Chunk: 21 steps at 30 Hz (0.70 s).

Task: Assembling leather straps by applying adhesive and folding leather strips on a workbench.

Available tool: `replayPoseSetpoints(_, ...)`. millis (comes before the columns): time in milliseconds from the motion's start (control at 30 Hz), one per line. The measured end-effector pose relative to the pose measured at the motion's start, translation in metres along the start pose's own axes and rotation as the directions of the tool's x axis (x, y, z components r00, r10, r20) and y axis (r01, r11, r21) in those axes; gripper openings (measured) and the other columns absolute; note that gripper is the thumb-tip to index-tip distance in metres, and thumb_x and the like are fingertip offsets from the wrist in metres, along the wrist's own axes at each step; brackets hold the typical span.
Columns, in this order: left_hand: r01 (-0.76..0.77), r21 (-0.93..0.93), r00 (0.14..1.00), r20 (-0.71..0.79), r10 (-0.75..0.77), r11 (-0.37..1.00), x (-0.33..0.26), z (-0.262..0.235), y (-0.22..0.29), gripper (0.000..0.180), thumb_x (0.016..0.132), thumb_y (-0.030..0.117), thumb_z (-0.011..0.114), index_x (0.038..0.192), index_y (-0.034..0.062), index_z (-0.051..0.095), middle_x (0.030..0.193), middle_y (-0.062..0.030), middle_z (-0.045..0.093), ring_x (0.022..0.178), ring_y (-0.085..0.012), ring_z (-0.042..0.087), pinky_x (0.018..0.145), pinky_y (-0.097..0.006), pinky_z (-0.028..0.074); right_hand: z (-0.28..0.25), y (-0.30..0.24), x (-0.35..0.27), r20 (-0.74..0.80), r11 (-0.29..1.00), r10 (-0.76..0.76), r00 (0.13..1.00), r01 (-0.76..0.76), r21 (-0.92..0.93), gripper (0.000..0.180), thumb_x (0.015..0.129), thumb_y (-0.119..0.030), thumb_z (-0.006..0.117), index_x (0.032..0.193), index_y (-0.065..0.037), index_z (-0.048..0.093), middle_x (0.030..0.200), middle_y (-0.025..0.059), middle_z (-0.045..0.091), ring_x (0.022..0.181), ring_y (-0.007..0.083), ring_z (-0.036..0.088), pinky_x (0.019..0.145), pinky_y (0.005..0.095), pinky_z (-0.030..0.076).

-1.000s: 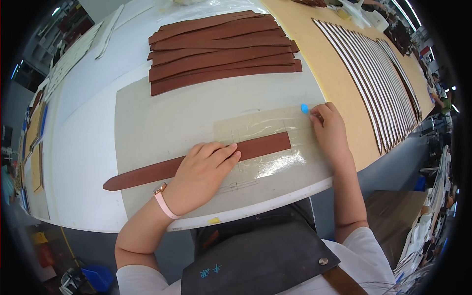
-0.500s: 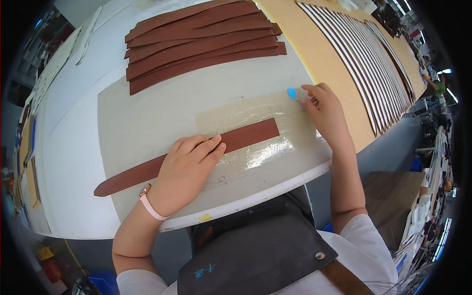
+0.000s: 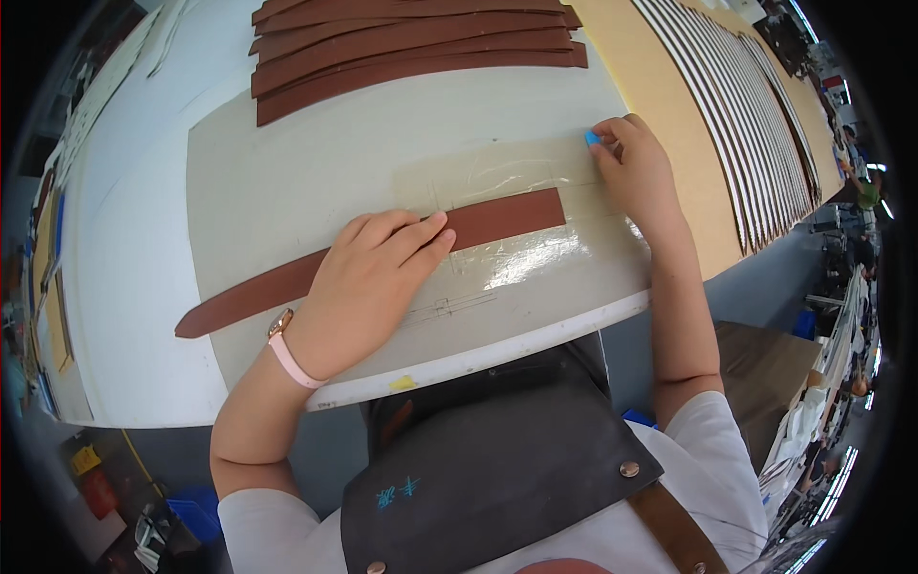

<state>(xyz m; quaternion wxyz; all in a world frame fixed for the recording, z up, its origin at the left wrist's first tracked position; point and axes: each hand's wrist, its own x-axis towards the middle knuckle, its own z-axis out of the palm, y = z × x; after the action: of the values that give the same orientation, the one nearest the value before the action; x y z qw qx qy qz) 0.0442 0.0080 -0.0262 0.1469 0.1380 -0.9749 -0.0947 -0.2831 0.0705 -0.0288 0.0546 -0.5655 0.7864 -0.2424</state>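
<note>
A long brown leather strip [image 3: 512,212] lies across the grey mat, its tapered end to the left and its square end to the right. My left hand [image 3: 368,273] rests flat on the strip's middle, fingers stretched out and covering part of it. Under the strip's right half is a glossy clear sheet [image 3: 535,256] with thin drawn lines. Beyond the strip's square end, my right hand [image 3: 639,170] pinches a small flat blue piece [image 3: 592,138] between thumb and fingers at the mat's right side.
Several brown leather strips [image 3: 411,48] are piled at the far side of the grey mat [image 3: 258,182]. To the right, a tan board [image 3: 660,105] carries rows of narrow strips with pale edges [image 3: 755,124]. The white table's front edge [image 3: 459,364] runs before my dark apron.
My right hand has closed on the small blue piece, which lay on the sheet before. The view has shifted, so the table sits higher in it. My left hand stays on the strip.
</note>
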Motion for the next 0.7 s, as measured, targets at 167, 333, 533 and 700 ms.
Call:
replayPoseSetpoints(167, 0.030, -0.017, 0.999, 0.013, -0.029, 0.999, -0.001, 0.000, 0.000, 0.047, 0.082, -0.002, 0.061, 0.129, 0.0042, 0.065, 0.135, -0.0064, 0.064, 0.121, -0.0266, 0.057, 0.105, -0.040, 0.047, 0.014, 0.001, 0.001, -0.079, 0.967, -0.147, 0.986, 0.126, -0.222, 0.013, 0.095, -0.010, 0.061, 0.099, 0.000, 0.067, 0.096, 0.0140, 0.064, 0.091, 0.0331, 0.064, 0.079, 0.0442, 0.054)
replayPoseSetpoints(333, 0.024, -0.022, 1.000, 0.001, -0.024, 0.999, -0.003, 0.001, 0.001, 0.047, 0.083, -0.001, 0.060, 0.129, 0.0046, 0.065, 0.136, -0.0064, 0.063, 0.121, -0.0263, 0.057, 0.105, -0.040, 0.047, 0.023, 0.009, 0.010, -0.088, 0.884, -0.246, 0.965, 0.187, -0.428, 0.011, 0.097, -0.009, 0.057, 0.094, -0.001, 0.064, 0.092, 0.0128, 0.062, 0.088, 0.0327, 0.063, 0.075, 0.0445, 0.054)
replayPoseSetpoints(533, 0.027, -0.026, 1.000, -0.014, -0.027, 0.999, -0.004, 0.002, 0.000, 0.046, 0.083, 0.001, 0.060, 0.129, 0.0045, 0.065, 0.136, -0.0065, 0.063, 0.121, -0.0258, 0.057, 0.106, -0.040, 0.046, 0.004, -0.029, 0.004, -0.143, 0.910, -0.330, 0.933, 0.273, -0.312, 0.009, 0.097, -0.007, 0.058, 0.100, -0.002, 0.065, 0.084, 0.0131, 0.064, 0.080, 0.0300, 0.063, 0.071, 0.0400, 0.053)
replayPoseSetpoints(700, 0.037, -0.015, 0.999, -0.014, -0.037, 0.999, -0.006, 0.003, -0.001, 0.044, 0.084, 0.003, 0.060, 0.128, 0.0044, 0.065, 0.136, -0.0064, 0.063, 0.121, -0.0254, 0.057, 0.106, -0.040, 0.046, -0.010, -0.103, -0.016, 0.377, 0.859, -0.161, 0.912, -0.058, 0.509, 0.010, 0.099, -0.001, 0.055, 0.107, -0.002, 0.061, 0.075, -0.0020, 0.048, 0.071, 0.0056, 0.047, 0.063, 0.0229, 0.040)
